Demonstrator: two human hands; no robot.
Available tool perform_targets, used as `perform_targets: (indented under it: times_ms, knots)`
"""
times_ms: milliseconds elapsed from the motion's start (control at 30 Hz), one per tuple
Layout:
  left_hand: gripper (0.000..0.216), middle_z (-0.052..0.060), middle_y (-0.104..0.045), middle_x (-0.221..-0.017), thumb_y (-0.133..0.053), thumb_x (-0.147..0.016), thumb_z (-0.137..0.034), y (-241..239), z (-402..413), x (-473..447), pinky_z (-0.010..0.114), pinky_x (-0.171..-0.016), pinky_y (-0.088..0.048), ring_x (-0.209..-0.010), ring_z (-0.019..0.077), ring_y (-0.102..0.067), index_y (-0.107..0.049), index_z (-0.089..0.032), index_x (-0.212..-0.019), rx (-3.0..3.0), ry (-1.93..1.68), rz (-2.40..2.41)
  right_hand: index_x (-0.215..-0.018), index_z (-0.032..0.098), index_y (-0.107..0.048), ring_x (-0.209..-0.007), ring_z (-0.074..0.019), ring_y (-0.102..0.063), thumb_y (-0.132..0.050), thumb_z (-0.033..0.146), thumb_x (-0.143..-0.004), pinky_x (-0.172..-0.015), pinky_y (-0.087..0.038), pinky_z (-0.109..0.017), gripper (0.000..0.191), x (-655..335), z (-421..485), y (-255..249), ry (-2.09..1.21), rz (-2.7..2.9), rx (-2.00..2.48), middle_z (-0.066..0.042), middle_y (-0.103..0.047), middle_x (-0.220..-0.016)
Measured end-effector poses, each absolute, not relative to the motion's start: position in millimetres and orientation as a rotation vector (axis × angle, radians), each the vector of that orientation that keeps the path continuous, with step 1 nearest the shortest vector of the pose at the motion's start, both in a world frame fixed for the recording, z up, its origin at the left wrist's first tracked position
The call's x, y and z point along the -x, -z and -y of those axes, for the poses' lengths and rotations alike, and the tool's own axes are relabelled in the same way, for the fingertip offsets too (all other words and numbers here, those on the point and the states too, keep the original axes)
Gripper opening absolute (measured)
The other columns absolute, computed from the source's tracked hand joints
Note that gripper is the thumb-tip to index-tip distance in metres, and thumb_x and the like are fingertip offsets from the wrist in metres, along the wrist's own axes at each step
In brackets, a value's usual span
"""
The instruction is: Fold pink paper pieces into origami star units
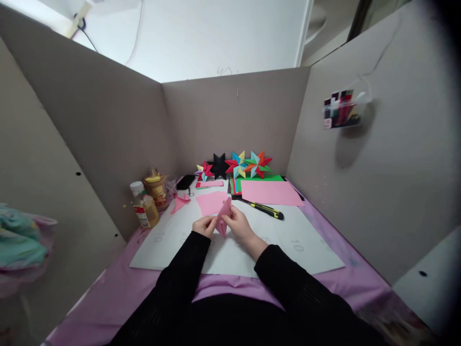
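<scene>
A folded piece of pink paper (224, 222) is held up over the white sheet (165, 254) between my two hands. My left hand (205, 226) pinches its left side. On the other side, my right hand (238, 223) has thumb and fingers closed on the paper. Just beyond lie flat pink paper squares (209, 202). To the left rests a folded pink paper piece (180, 203), with small scissors (190, 192) behind it. A yellow and black utility knife (266, 209) lies right of my hands, in front of a large pink sheet (270, 191).
Several folded paper stars (220, 166) stand along the back panel. At the left are a glue bottle (145, 206) and a brown pot (156, 190), with a black phone (186, 182) behind. Grey panels enclose three sides; a clear holder (344, 110) hangs on the right one.
</scene>
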State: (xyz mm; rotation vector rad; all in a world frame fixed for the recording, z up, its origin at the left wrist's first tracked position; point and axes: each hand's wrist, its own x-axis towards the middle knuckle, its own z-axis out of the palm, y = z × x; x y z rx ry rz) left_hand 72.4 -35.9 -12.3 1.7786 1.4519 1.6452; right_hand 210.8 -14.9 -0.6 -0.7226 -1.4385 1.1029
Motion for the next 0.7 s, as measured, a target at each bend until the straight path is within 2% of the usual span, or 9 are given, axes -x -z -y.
perform_targets:
  times_ms: [167,267,433,567,700]
  knots:
    - [0.027,0.001,-0.060,-0.057,-0.055,-0.074,-0.039,9,35,-70,0.022,-0.048,-0.044,-0.047,0.0106,-0.052,-0.067,-0.015,-0.071,-1.684,-1.677,-1.439,-0.112,0.018,-0.048,-0.079,-0.0164,-0.056,-0.062,0.026,-0.068,-0.068,-0.045,-0.028,0.046,-207,23,-4,-1.113,1.490,0.682,-0.004,-0.059,-0.091]
    - [0.027,0.001,-0.060,-0.058,-0.055,-0.074,-0.040,9,34,-70,0.022,-0.051,-0.043,-0.051,0.0111,-0.052,-0.065,-0.016,-0.069,-1.733,-1.674,-1.426,-0.105,0.018,-0.049,-0.075,-0.0150,-0.055,-0.063,0.026,-0.066,-0.067,-0.045,-0.027,0.042,-206,26,-4,-1.058,1.489,0.755,-0.003,-0.059,-0.089]
    - [0.025,0.000,-0.056,-0.056,-0.052,-0.074,-0.038,7,36,-74,0.022,-0.052,-0.038,-0.053,0.0110,-0.048,-0.061,-0.017,-0.064,-1.853,-1.686,-1.491,-0.099,0.017,-0.048,-0.068,-0.0130,-0.054,-0.063,0.024,-0.064,-0.061,-0.044,-0.025,0.039,-206,24,-1,-1.079,1.451,0.818,0.000,-0.058,-0.080]
    - [0.025,-0.003,-0.049,-0.049,-0.052,-0.073,-0.040,2,36,-74,0.021,-0.047,-0.035,-0.046,0.0101,-0.042,-0.057,-0.018,-0.061,-1.640,-1.755,-1.526,-0.102,0.017,-0.044,-0.060,-0.0124,-0.055,-0.063,0.023,-0.064,-0.060,-0.044,-0.026,0.043,-207,19,-1,-1.197,1.341,0.768,0.004,-0.057,-0.066]
    - [0.026,-0.004,-0.047,-0.048,-0.054,-0.070,-0.043,2,33,-69,0.021,-0.045,-0.037,-0.045,0.0102,-0.042,-0.057,-0.018,-0.064,-1.439,-1.759,-1.533,-0.096,0.017,-0.045,-0.057,-0.0122,-0.055,-0.065,0.023,-0.062,-0.063,-0.044,-0.028,0.041,-212,13,-1,-1.205,1.266,0.763,0.006,-0.054,-0.056]
